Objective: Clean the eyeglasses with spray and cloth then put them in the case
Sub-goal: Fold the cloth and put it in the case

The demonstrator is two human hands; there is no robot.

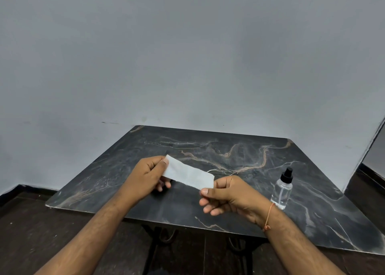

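A dark marble-patterned tabletop (208,147) with pale and tan veins stands against a plain grey wall (187,56), carried on a black metal frame (158,237) with curled scrollwork. Below lies a dark brown floor (31,222), edged by a dark skirting (12,193) along the wall's foot.

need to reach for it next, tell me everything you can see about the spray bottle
The spray bottle is small, with a clear round body that looks like plastic or glass and a black pump-spray top. It looks see-through, so any liquid level is hard to tell. It stands upright on the dark marble-patterned table, near its right edge, just beyond the right hand. Nothing touches it but the table.
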